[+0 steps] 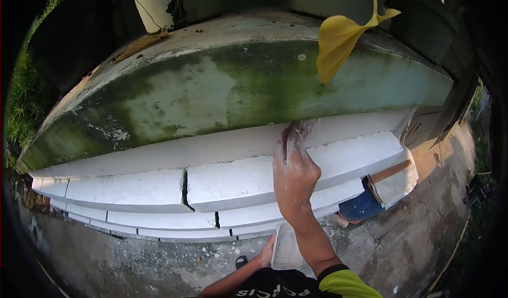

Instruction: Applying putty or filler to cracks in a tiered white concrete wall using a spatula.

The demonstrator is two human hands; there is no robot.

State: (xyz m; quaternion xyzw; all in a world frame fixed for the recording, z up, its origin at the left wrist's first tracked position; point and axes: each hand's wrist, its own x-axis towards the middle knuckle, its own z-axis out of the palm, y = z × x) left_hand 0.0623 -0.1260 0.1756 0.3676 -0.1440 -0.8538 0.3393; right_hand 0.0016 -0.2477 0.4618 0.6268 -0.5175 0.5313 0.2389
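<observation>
My right hand, smeared with white, reaches up to the white wall strip just beneath a mossy green ledge. Its fingers are bent and pressed together at the strip; what they hold, if anything, is hidden. Lower down, my left hand grips the side of a whitish, shallow rectangular container in front of my body. Between the ledge and the ground, white blocks sit in stepped rows, with dark gaps between some of them.
A yellow leaf hangs over the ledge. Large pots stand on top of it. At the right end of the blocks lie a blue object and a wooden strip. Stained concrete ground spreads below; greenery edges the left.
</observation>
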